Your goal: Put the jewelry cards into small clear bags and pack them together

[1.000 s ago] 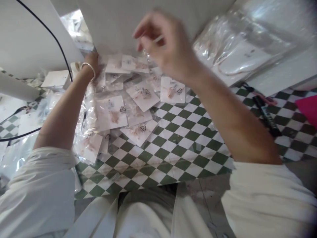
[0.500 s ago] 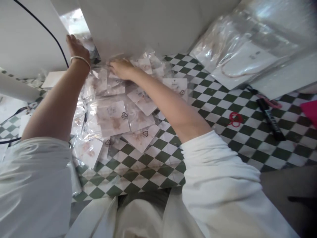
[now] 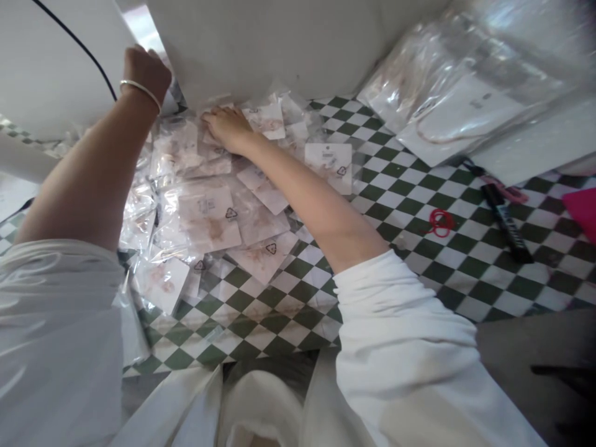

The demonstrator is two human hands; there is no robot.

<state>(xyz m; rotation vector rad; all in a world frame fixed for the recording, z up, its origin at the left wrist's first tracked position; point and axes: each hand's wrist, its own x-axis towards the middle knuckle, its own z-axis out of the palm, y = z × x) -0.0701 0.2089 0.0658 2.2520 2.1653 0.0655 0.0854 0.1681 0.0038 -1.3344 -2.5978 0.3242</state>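
My left hand [image 3: 146, 73], with a pale bangle [image 3: 140, 89] at the wrist, is at the far left beside a bright gap in the white panels. Its knuckles are bent and its fingers curl away from me, so whatever they hold is hidden. My right hand [image 3: 229, 128] rests on the back of a spread of clear plastic packets [image 3: 212, 214], fingers stretched over them and slightly apart. Inside the packets are white cards with small pinkish-gold items, too blurred to name. One carded packet [image 3: 328, 167] lies right of my right forearm.
Larger clear bags [image 3: 460, 105] with white cards are heaped at the back right. Red bands [image 3: 440, 222], a black marker [image 3: 507, 223] and a bright pink piece [image 3: 582, 211] lie on the checkered tabletop [image 3: 395, 198]. A black cable [image 3: 77, 43] crosses the back left panel.
My left hand has moved slightly up, and its fingers have gone from stretched out to curled. My right hand has stayed nearly in place on the packets.
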